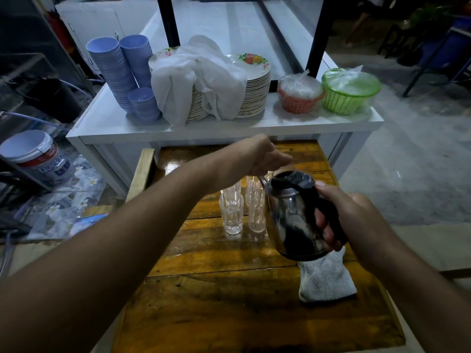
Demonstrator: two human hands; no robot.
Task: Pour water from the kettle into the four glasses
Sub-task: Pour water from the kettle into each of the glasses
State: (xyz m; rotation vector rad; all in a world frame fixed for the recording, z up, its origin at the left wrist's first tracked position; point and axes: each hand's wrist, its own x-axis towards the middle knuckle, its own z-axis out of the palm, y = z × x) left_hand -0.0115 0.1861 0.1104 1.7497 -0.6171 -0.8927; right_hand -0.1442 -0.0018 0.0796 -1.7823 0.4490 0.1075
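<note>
Dim light fell on the wooden surface where the glasses stood clustered. The right hand gripped the kettle by its handle, tilted beside them; the left hand curled loosely above its lid. Whether any glass held water was unclear, so pouring seemed barely begun.

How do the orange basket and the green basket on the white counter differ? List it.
1. Colour: the orange basket is orange-red; the green basket is bright lime green.
2. Size: the green basket looks larger and taller than the orange basket.
3. Place: the orange basket sits nearer the plates; the green basket sits at the counter's right end.

Shared: both are slotted plastic baskets, each holding clear plastic wrapping, side by side.
</note>
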